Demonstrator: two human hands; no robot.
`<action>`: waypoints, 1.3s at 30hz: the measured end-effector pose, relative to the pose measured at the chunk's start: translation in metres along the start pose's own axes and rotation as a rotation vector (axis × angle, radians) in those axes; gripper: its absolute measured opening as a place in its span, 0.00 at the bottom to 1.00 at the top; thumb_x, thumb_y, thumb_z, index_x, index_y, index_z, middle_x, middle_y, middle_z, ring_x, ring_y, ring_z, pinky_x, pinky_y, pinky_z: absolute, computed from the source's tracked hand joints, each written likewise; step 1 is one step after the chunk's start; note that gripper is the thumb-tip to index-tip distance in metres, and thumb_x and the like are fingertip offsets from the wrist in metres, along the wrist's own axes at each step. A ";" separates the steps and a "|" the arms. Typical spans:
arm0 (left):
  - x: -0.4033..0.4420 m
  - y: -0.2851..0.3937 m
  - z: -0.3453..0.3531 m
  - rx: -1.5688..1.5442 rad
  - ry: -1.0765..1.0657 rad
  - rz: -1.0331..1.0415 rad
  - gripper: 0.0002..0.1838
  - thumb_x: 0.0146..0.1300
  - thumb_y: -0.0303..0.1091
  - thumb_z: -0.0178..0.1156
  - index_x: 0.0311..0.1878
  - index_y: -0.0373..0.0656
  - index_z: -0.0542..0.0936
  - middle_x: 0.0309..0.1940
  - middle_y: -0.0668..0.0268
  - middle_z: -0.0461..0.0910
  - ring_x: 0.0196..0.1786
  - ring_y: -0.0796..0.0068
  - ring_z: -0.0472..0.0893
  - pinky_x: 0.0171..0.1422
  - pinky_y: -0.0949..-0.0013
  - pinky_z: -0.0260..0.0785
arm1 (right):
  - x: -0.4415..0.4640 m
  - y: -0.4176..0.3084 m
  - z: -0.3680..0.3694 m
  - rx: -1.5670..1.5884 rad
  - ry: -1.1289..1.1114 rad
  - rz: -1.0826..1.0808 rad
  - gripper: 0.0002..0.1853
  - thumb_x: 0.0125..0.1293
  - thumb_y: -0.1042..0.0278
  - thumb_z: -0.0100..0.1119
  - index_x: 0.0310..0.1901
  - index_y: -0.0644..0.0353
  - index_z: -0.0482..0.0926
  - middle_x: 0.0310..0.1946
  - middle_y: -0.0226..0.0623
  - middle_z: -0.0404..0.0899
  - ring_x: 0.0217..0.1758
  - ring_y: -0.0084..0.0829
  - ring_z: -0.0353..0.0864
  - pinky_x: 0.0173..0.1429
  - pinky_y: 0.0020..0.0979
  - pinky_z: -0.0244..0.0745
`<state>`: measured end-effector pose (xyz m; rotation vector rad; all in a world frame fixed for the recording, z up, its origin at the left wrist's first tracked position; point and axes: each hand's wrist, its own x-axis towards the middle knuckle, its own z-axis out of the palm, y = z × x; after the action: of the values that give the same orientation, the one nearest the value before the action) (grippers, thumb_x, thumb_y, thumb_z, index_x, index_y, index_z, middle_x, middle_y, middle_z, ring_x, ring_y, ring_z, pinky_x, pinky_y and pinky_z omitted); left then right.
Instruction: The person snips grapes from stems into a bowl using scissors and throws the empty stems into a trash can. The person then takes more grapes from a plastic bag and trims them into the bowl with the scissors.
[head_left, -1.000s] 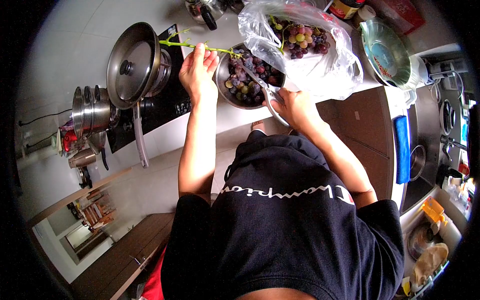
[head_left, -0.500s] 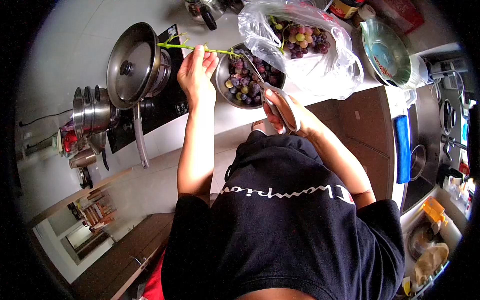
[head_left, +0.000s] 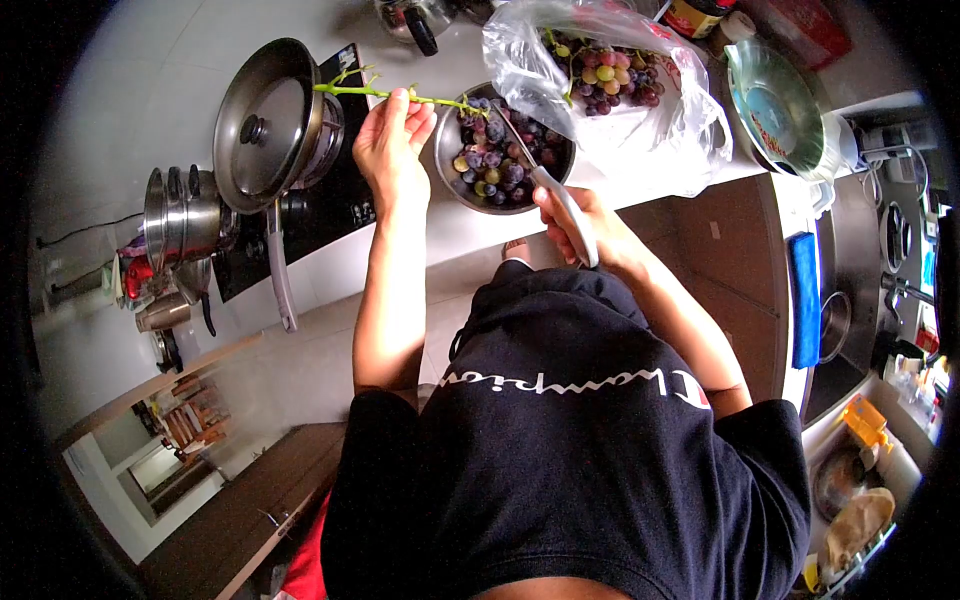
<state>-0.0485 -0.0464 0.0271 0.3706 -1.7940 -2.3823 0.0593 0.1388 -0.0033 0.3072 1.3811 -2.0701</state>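
My left hand [head_left: 393, 140] pinches a green grape stem [head_left: 440, 101] between thumb and fingers. The stem's bare side twigs point left, and its right end lies above a metal bowl [head_left: 447, 172]. Loose dark grapes [head_left: 490, 160], with a few yellow-green ones among them, fill the bowl. In my right hand [head_left: 575, 222] is a pair of scissors [head_left: 566, 205] with grey handles. Their blades reach over the bowl to the stem's right end and look closed or nearly so. Part of the handles is hidden by my fingers.
A clear plastic bag [head_left: 640, 150] with a grape bunch [head_left: 610, 75] lies right of the bowl. Left stands a lidded pan [head_left: 265, 125] on the black stove [head_left: 345, 215], its handle jutting toward me. A greenish basin [head_left: 775, 110] sits far right, near the sink [head_left: 850, 270].
The scissors' handles have come together, and my right hand has shifted slightly right and down. My left hand still holds the stem in nearly the same place.
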 end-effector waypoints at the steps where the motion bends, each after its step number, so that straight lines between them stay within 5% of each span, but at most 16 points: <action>1: 0.000 0.001 0.000 -0.012 0.000 0.001 0.07 0.58 0.33 0.58 0.34 0.40 0.76 0.28 0.67 0.77 0.31 0.77 0.77 0.38 0.74 0.73 | -0.001 0.000 -0.001 -0.264 0.097 -0.067 0.27 0.54 0.40 0.55 0.27 0.64 0.69 0.13 0.32 0.68 0.13 0.24 0.68 0.17 0.26 0.65; 3: 0.000 0.003 -0.001 -0.026 -0.002 0.002 0.07 0.58 0.33 0.58 0.34 0.39 0.76 0.27 0.67 0.77 0.29 0.79 0.77 0.38 0.74 0.73 | -0.008 -0.009 -0.002 -0.690 0.200 -0.105 0.33 0.50 0.36 0.54 0.31 0.68 0.72 0.20 0.45 0.76 0.22 0.36 0.78 0.32 0.35 0.72; 7: 0.000 0.005 -0.003 -0.003 -0.033 0.043 0.07 0.58 0.32 0.57 0.34 0.39 0.76 0.27 0.67 0.77 0.29 0.79 0.77 0.38 0.74 0.73 | -0.006 -0.010 -0.005 -1.174 0.390 -0.220 0.29 0.52 0.40 0.54 0.33 0.67 0.72 0.25 0.52 0.76 0.32 0.48 0.78 0.37 0.40 0.70; 21: -0.001 0.003 -0.005 0.057 -0.055 0.045 0.07 0.58 0.34 0.57 0.35 0.40 0.76 0.28 0.67 0.77 0.32 0.75 0.78 0.40 0.72 0.73 | 0.009 0.008 -0.016 -1.484 0.456 -0.416 0.21 0.54 0.47 0.54 0.31 0.61 0.73 0.17 0.45 0.75 0.24 0.43 0.78 0.32 0.40 0.71; 26: -0.001 -0.001 -0.009 -0.011 -0.009 -0.019 0.08 0.58 0.33 0.57 0.35 0.39 0.75 0.27 0.67 0.76 0.30 0.77 0.77 0.39 0.74 0.73 | 0.009 0.019 -0.015 -1.321 0.426 -0.484 0.17 0.53 0.54 0.57 0.26 0.63 0.75 0.17 0.46 0.74 0.23 0.44 0.77 0.30 0.38 0.72; 30: 0.002 -0.002 -0.014 -0.029 -0.006 -0.038 0.08 0.58 0.35 0.57 0.35 0.40 0.76 0.27 0.68 0.75 0.31 0.76 0.77 0.40 0.73 0.72 | 0.011 0.027 -0.015 -1.043 0.329 -0.451 0.20 0.53 0.53 0.60 0.29 0.67 0.77 0.18 0.51 0.74 0.21 0.46 0.75 0.28 0.36 0.69; 32: 0.004 -0.002 -0.015 -0.069 0.020 -0.066 0.08 0.57 0.35 0.58 0.35 0.40 0.75 0.29 0.67 0.75 0.33 0.75 0.77 0.40 0.72 0.72 | 0.007 0.024 -0.014 -1.064 0.315 -0.395 0.22 0.53 0.52 0.60 0.32 0.70 0.76 0.17 0.46 0.75 0.19 0.43 0.74 0.26 0.35 0.67; 35: 0.010 -0.002 -0.019 -0.159 0.038 -0.114 0.09 0.56 0.36 0.58 0.36 0.40 0.75 0.31 0.66 0.74 0.36 0.74 0.76 0.41 0.72 0.72 | 0.000 0.021 -0.008 -0.278 0.021 -0.010 0.29 0.56 0.37 0.50 0.29 0.64 0.72 0.13 0.27 0.66 0.14 0.21 0.66 0.18 0.26 0.63; 39: 0.014 -0.001 -0.025 -0.240 0.021 -0.191 0.09 0.56 0.36 0.59 0.36 0.41 0.75 0.32 0.67 0.73 0.38 0.75 0.75 0.44 0.73 0.72 | 0.001 0.016 -0.002 0.073 -0.134 0.043 0.28 0.59 0.35 0.40 0.29 0.59 0.67 0.12 0.26 0.60 0.11 0.18 0.60 0.15 0.19 0.58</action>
<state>-0.0553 -0.0733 0.0176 0.5565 -1.5007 -2.6732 0.0679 0.1356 -0.0165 0.2218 1.2122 -2.0696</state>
